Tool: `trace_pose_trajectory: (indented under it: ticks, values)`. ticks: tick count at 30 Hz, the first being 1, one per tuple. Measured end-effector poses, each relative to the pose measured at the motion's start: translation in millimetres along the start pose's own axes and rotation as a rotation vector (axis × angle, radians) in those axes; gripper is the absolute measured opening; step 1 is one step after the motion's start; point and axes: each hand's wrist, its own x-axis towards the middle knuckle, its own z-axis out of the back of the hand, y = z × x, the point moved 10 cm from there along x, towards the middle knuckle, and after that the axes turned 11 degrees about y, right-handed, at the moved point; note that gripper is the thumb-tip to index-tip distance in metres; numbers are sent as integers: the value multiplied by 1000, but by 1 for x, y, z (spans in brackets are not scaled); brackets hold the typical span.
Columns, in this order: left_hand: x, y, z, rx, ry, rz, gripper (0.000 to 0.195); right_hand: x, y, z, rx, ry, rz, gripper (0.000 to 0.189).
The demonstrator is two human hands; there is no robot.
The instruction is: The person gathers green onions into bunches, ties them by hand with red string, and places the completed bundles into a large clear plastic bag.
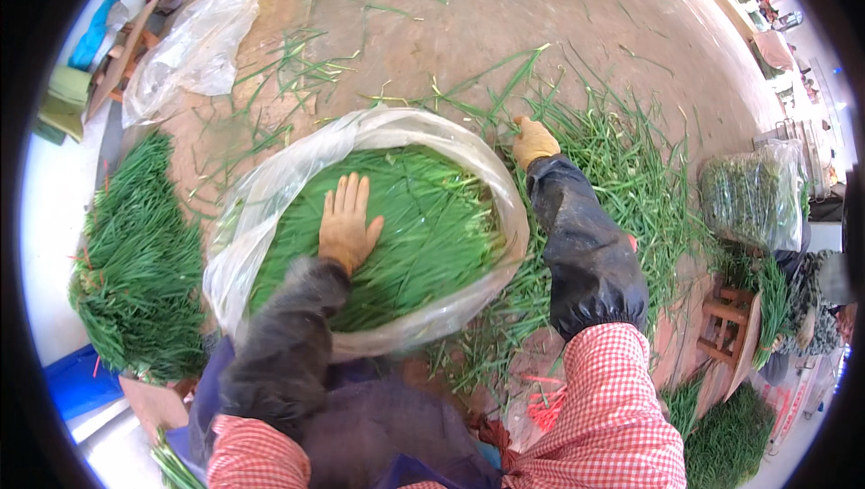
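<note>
My left hand (pixel 349 222), in a yellowish glove with the palm down, lies flat on green leafy stalks (pixel 412 245), probably garlic chives. These fill a clear plastic bag (pixel 497 174) whose mouth is folded into a thick rim. Just beyond the bag's right side is my right hand (pixel 535 143), gloved alike, its fingers curled over a heap of loose green leaves (pixel 622 171). Whether it grips any of them is hidden. Dark sleeve covers reach up both forearms.
Bundled greens (pixel 138 266) are piled at left, near an empty clear plastic bag (pixel 196 49). Red ties (pixel 546 409) lie by my right elbow. On the right are a packed bag of greens (pixel 750 195), a wooden stool (pixel 730 327) and another person (pixel 814 300). Leaf scraps litter the floor.
</note>
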Motion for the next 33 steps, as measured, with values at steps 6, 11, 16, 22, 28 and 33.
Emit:
trace_pose_trajectory:
  ticks: [6, 11, 16, 22, 28, 33]
  values:
    - [12, 17, -39, -29, -31, 9, 80, 108, 14, -41, -216, 211, -76, 69]
    - [18, 18, -42, 1, 9, 16, 82, 155, -10, -71, -241, 205, -200, 47]
    - [17, 20, -42, -29, -25, 10, 80, 132, -42, 2, 182, -170, -54, 28]
    - [11, 18, -30, -57, -82, 1, 77, 19, -58, 195, 1047, -322, 270, 21]
    - [13, -37, 49, -364, -154, 3, 94, -147, 31, 339, 903, -208, 335, 28]
    - [-25, -176, 185, -1165, -438, -522, 110, -278, 165, 354, 721, 2, 505, 31]
